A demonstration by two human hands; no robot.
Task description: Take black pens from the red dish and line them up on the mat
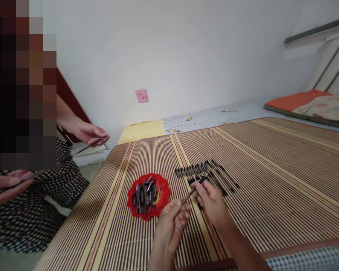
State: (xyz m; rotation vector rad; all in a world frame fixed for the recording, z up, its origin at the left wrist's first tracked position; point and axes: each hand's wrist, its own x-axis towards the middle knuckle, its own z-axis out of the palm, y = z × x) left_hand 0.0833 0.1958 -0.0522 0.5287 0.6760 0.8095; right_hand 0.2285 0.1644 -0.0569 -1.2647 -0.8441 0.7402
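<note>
Between my two hands is a pen (190, 194), slanting up to the right over the striped mat. My left hand (171, 222) pinches its lower end between thumb and fingers. The upper part, near the dark tip, is gripped by my right hand (211, 201). Just beyond my hands, a row of dark pens (193, 170) lies side by side on the mat, with several longer ones (226, 178) to the right; my right hand partly hides some. Left of my hands, a red scalloped dish (165, 184) holds several black pen parts.
At the left, another person's hand (94, 134) holds a thin dark pen part (87, 146); that person's other hand (9, 186) holds a slim piece. The striped mat (260, 169) covers the bed. A folded orange quilt (296, 101) lies far right. A pink note (142, 95) sticks to the wall.
</note>
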